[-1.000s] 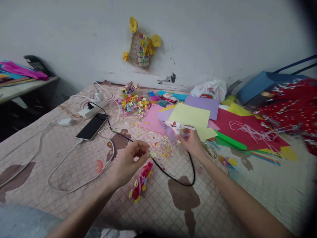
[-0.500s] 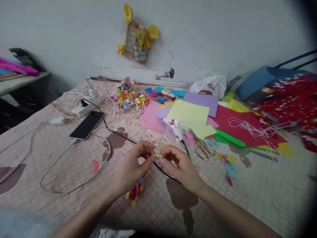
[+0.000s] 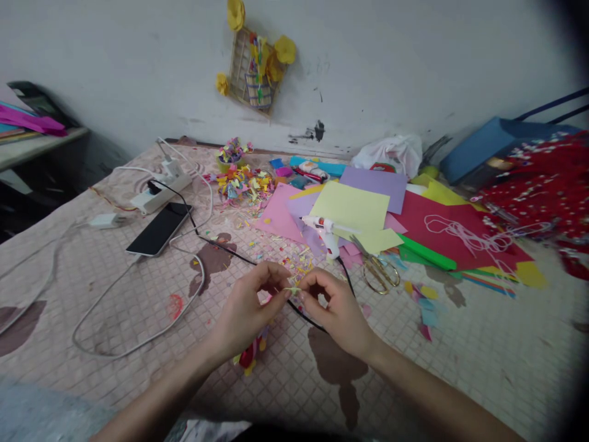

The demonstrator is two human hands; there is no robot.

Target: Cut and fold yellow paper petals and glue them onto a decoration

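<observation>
A small pale green paper strip is pinched between both hands near the middle of the view. My left hand closes thumb and fingertips on its left end, and my right hand does the same on its right end. Partly hidden below my left hand lies a red, yellow and pink paper piece. A white glue gun rests beyond the hands, its black cable passing beneath them. Gold-handled scissors lie to its right.
Coloured sheets spread behind the glue gun. Paper scraps lie near a small pot. On the left are a phone, a power strip and white cables. Red decorations and a blue box stand at the right.
The pale green strip has turned a little between the fingertips and now looks narrower in its middle. Both hands keep their pinch, and the view has shifted slightly.
</observation>
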